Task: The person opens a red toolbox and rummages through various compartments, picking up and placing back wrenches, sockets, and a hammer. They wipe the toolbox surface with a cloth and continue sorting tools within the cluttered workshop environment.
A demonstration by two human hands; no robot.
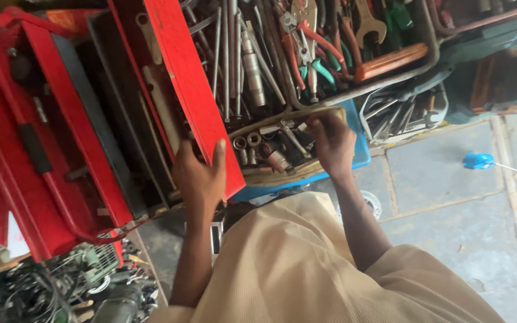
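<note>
Left hand (198, 176) laid flat against the lower edge of the open red metal toolbox tray (189, 78), thumb up along its red face, fingers curled over the rim and gripping it. Right hand (330, 143) dipped into the shallow tan tray of steel sockets (270, 149), fingertips (313, 124) drawn close together at the tray's upper right corner, right among the small parts there; whether anything was actually pinched between them could not be told, too hidden by the knuckles. Socket tray sat on a blue plastic box (361, 157), just right of the red tray and touching its edge. Sockets lay on their sides, round openings showing, with a short bar among them. Above, a wire basket of mixed hand tools (330, 54): long steel rods and extension bars on the left, red-handled and green-handled pliers in the middle, an open-ended spanner and an orange wooden handle towards the right. Further right, a second pile of flat steel spanners (399, 110) in a pale container. Big red cantilever toolbox body (37, 149) spread open at far left, dark compartments showing. On the grey paved floor (450, 197), well apart from both hands, lay a blue-handled screwdriver (480, 160). Tan ribbed garment (306, 269) filled the bottom of the view, both forearms reaching up out of it.
</note>
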